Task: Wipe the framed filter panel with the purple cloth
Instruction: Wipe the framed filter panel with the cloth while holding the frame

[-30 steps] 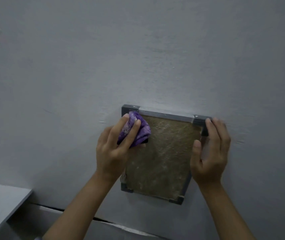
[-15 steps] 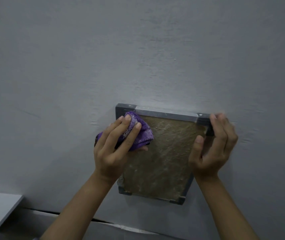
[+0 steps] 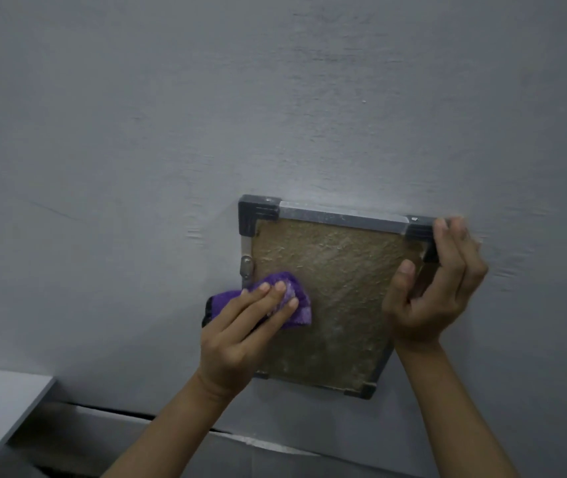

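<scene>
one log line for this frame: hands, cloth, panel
phase: wiping | left hand: pressing purple cloth on filter panel, lower left edge | right hand: gripping frame's upper right corner | panel: held against wall

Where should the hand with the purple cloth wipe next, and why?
Probably sideways across the brown mesh toward the right hand. The left hand presses the purple cloth at the filter panel's left edge, so the mesh beside it looks unwiped at this height.
</scene>
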{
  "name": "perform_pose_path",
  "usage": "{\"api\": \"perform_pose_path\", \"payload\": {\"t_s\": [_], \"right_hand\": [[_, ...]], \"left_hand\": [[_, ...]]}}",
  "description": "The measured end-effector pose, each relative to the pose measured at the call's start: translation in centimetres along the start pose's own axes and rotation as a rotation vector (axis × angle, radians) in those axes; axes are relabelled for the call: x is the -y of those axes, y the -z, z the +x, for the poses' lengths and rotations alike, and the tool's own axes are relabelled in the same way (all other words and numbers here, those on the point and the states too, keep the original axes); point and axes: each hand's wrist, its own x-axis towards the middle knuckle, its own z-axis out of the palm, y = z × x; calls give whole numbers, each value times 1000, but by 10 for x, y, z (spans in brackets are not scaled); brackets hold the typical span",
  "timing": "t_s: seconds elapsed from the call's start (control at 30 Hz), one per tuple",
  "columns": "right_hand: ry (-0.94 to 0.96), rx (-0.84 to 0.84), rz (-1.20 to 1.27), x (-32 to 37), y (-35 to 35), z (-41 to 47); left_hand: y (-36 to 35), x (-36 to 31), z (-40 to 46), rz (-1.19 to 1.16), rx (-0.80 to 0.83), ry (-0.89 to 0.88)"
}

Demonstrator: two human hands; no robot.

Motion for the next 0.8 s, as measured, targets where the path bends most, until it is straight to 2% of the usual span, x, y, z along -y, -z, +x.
{"api": "perform_pose_path", "payload": {"t_s": [0.13, 0.33, 0.57, 0.67, 0.8], "right_hand": [[3, 10, 10, 1, 1, 0], [5, 14, 2, 0, 1, 1], [22, 27, 3, -3, 0, 0], [27, 22, -12, -3, 0, -1], [37, 20, -22, -5, 1, 0]], "left_hand": [[18, 1, 5, -24, 73, -29], [24, 16, 57, 53, -82, -52], [1, 14, 47, 39, -148, -26], [-2, 12, 25, 29, -91, -73], [0, 11, -19, 24, 86, -126]]}}
